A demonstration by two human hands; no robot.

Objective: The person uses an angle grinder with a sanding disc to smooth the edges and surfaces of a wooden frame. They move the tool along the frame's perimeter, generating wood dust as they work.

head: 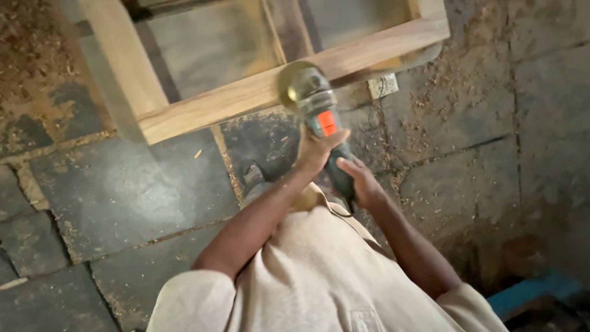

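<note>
Head view, looking straight down.

Angle grinder (319, 110): dark green-grey plastic body, tapered, with an orange-red switch patch on top and a dull metal gear head. Its round disc is a blurred brass-yellow circle, pressed against the near rail of the wooden frame (246, 95).

Left hand (316, 150): wrapped around the grinder's body just behind the orange patch, fingers closed on it. Right hand (362, 181): closed on the rear end of the grinder's handle, closer to the person's body than the left. Both forearms are bare and reach out from a loose beige shirt (319, 276) of soft woven cloth with a collar.

Wooden frame: pale planed timber, straight square-edged rails joined at a corner to the left of the grinder, visible grain, light dusting on top. Inside it, beyond the grinder, flat dull panels split by a thin upright.

Floor (123, 197): dark grey stone slabs, irregular joints packed with tan sawdust; shavings lie thicker to the right of the grinder. A shoe toe (252, 175) shows just below the frame, left of the hands. A small white blocky piece (382, 85) sits under the frame's rail to the right of the grinder. A blue painted edge (534, 292) lies far right and below the grinder.
</note>
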